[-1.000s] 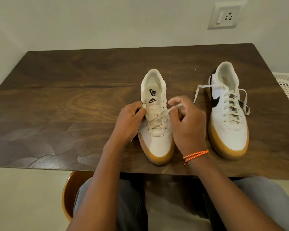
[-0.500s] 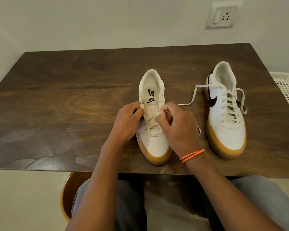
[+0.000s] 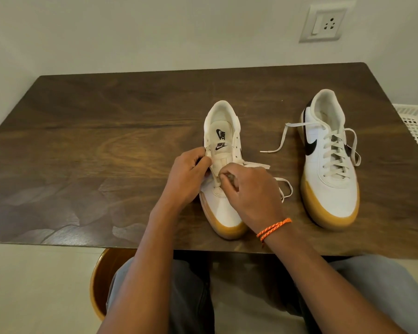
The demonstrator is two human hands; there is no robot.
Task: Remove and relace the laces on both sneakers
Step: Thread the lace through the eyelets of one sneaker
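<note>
Left hand (image 3: 191,175) pinches the left eyelet flap of the near sneaker (image 3: 223,169), fingers curled on it, bracing the shoe. Right hand (image 3: 249,189) is curled over the lower eyelets, fingertips pinching at the lace (image 3: 281,186) near the tongue base. I can't see exactly which strand it has; the knuckles hide it. This sneaker sits at the table (image 3: 106,141) front edge, toe toward the person, upper eyelets already bare, and loose lace trails off its right side. The second sneaker (image 3: 331,165) stands well apart to the right, fully laced, with its ends untied and lying loose on the table.

Risks from here, my read:
- The lace is flat and slack. Pulling the wrong strand would cinch the lower crossings instead of freeing them.
- A hard pull toward the body could drag the shoe off the front edge, since the toe is already close to it. The left hand's brace is only on a thin flap, so it's a weak anchor.
- The loose loop lying beside the right wrist could snag on the wrist or the orange bracelet (image 3: 273,229) during the pull.
- The freed lace could slide off the table, as there's nothing there to stop it.
- Twists in the flat lace would carry over into relacing.
</note>
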